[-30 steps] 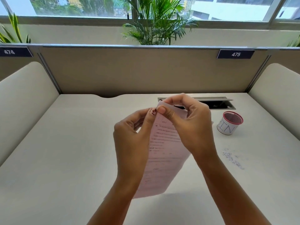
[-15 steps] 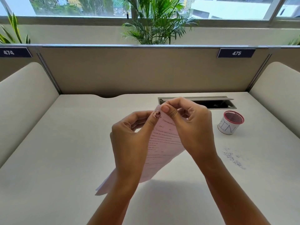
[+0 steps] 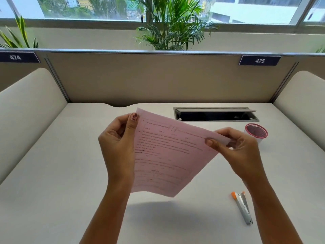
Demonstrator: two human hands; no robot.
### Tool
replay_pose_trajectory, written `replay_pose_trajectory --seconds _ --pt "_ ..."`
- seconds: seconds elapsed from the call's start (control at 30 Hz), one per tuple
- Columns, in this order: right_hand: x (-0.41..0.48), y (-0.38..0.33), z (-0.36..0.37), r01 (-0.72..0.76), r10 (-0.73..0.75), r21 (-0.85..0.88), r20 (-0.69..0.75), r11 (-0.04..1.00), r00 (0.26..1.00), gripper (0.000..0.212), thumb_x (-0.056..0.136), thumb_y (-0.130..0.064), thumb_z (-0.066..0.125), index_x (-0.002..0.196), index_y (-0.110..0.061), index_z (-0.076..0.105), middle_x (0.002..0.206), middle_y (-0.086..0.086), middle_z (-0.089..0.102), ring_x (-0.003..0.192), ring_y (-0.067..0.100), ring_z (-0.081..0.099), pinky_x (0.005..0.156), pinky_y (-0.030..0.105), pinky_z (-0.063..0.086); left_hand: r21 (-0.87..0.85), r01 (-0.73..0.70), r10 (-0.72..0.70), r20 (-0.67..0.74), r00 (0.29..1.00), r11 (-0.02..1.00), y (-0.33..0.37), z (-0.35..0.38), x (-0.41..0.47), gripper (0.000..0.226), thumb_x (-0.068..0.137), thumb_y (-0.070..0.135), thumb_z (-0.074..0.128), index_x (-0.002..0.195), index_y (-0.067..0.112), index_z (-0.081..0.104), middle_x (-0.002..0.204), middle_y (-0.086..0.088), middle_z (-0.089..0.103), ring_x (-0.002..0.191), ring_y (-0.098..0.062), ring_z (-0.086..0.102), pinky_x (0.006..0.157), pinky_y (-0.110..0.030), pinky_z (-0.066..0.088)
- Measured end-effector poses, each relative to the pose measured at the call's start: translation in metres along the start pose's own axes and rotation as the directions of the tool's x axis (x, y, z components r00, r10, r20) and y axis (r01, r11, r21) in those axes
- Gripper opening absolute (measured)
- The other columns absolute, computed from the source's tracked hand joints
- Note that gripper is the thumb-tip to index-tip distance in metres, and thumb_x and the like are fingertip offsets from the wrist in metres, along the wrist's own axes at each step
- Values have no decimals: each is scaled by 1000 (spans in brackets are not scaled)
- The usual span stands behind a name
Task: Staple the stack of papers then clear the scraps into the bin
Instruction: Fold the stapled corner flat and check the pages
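A pink printed paper stack is held up above the white desk, spread wide and tilted toward me. My left hand pinches its top left corner with the thumb on the front. At the top right corner my right hand pinches the sheet between thumb and fingers. A grey stapler with orange tips lies on the desk at the lower right, apart from both hands. A small cup-shaped bin with a pink mesh rim stands behind my right hand, partly hidden by it.
An open cable slot is cut into the desk at the back right. Beige partition walls close off the back and both sides. Plants stand behind the partition by the window.
My hands have moved apart, the right one sliding along the top edge to the right corner, so the paper now hangs spread out. The stapler has come into view; the scraps seen earlier are now hidden.
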State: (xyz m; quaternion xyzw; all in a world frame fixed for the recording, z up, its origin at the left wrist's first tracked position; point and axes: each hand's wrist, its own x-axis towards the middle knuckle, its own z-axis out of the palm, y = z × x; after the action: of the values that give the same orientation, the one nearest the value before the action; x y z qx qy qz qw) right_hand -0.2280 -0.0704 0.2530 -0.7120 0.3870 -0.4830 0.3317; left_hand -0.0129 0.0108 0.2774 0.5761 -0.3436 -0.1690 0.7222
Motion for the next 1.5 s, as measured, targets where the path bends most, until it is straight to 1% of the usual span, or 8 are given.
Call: replay_pose_trajectory --seconds 0.1,0.3,0.47,0.77,1.0,1.17,1.3,1.5 --pt "-8 10 2 -143 147 346 13 927 989 28 68 -14 72 96 -11 69 85 -4 76 80 12 70 70 18 55 -61 39 -41 -29 999 997 -3 -2 4 21 92 37 54 90 24 70 70 12 69 65 -11 65 55 -16 50" --pt "-31 44 30 -283 295 340 19 897 955 15 76 -6 71 88 -16 71 91 -2 76 84 18 72 72 26 58 -260 153 -149 36 988 953 -16 1 1 19 85 40 53 84 30 69 71 12 69 66 -12 66 61 -23 56" --pt "-44 60 50 -259 338 351 -186 900 923 15 85 -1 63 80 -15 65 74 -16 73 67 1 66 61 11 52 60 -111 102 130 986 992 -41 6 -9 21 96 46 34 98 32 49 81 20 64 76 -6 67 57 -17 54" --pt "-53 90 72 -284 412 410 -270 867 870 13 88 -4 60 87 -15 64 79 -12 72 77 4 66 66 12 53 147 -77 40 241 970 986 -115 10 -35 14 97 30 29 109 25 34 99 5 56 90 -5 63 62 -15 53" --pt "-72 141 91 -468 507 219 -177 856 844 29 94 -12 53 122 -6 55 109 4 64 105 21 58 88 24 46 280 -6 -89 325 942 960 -168 7 -37 20 101 16 30 104 35 38 110 8 55 98 0 57 70 -14 52" --pt "-74 152 101 -469 484 123 -167 874 859 36 96 -2 46 132 -5 47 118 1 58 111 16 53 83 -4 38 356 95 -226 350 909 930 -200 2 -41 22 103 17 28 116 30 39 111 14 55 100 5 56 73 -6 48" --pt "-52 153 106 -425 432 74 -177 902 884 28 96 -6 47 123 -12 53 106 -3 62 94 -7 58 75 -3 42 444 66 -211 286 935 894 -213 5 -29 12 102 15 37 107 24 44 99 20 54 91 -6 60 66 -4 48" --pt "8 166 120 -407 394 -36 -187 913 900 11 96 -13 50 103 -10 58 92 0 63 78 11 61 60 6 49 463 32 -118 158 980 886 -218 23 24 10 100 18 45 106 22 52 91 14 58 80 -5 61 60 -3 46"
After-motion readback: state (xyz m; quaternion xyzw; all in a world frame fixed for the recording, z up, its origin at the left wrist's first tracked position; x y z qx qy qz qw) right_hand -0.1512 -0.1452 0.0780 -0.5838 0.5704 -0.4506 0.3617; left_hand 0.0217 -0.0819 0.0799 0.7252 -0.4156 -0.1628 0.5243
